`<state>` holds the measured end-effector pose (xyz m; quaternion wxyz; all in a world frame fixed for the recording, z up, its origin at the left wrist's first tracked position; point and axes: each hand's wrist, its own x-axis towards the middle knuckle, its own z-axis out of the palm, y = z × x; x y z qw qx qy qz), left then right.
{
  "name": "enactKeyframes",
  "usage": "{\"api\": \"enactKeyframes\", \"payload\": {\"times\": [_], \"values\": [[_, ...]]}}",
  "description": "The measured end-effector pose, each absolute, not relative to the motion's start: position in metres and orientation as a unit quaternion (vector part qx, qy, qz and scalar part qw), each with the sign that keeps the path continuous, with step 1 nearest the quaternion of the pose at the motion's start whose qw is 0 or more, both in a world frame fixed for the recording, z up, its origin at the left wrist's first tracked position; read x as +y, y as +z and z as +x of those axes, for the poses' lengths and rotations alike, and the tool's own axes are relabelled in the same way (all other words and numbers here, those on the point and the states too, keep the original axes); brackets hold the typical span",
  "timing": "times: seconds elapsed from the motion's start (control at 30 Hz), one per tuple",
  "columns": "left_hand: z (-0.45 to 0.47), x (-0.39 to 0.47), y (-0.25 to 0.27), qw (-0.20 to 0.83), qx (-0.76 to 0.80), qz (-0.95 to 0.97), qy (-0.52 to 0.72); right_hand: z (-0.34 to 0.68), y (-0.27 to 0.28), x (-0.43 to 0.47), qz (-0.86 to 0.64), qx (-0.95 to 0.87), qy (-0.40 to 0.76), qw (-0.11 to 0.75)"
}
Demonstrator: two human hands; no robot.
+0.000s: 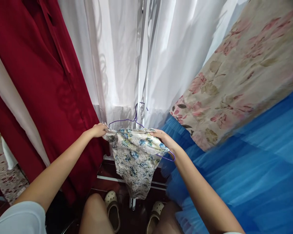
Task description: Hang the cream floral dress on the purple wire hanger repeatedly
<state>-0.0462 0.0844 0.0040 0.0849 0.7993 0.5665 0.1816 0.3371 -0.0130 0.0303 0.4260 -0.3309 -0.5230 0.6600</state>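
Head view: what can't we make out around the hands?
All in the head view:
- Purple hanger: part of its wire, covered by the flowered cloth.
- Left hand: fingertips, lost in the cloth's folds.
- Right hand: most fingers, under the cloth.
- Red cloth: its top, cut off by the upper edge.
- Right shoe: its heel, cut off by the bottom edge.
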Motion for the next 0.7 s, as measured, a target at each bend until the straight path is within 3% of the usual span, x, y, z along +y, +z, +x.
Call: {"api": "enactKeyframes", "payload": {"times": [0.2,0.37,0.7], "values": [[-0.042,0.082,-0.021,0.045,0.576,0.790,0.204,0.336,0.030,-0.015,-0.311,-0.529,0.669,0.420],[-0.055,0.085,-0.007,-0.043,0.583,0.765,0.270,0.327,0.031,-0.016,-0.305,-0.528,0.678,0.411],[-0.049,0.071,0.036,-0.112,0.551,0.733,0.382,0.330,0.028,-0.007,-0.314,-0.480,0.711,0.406]]}}
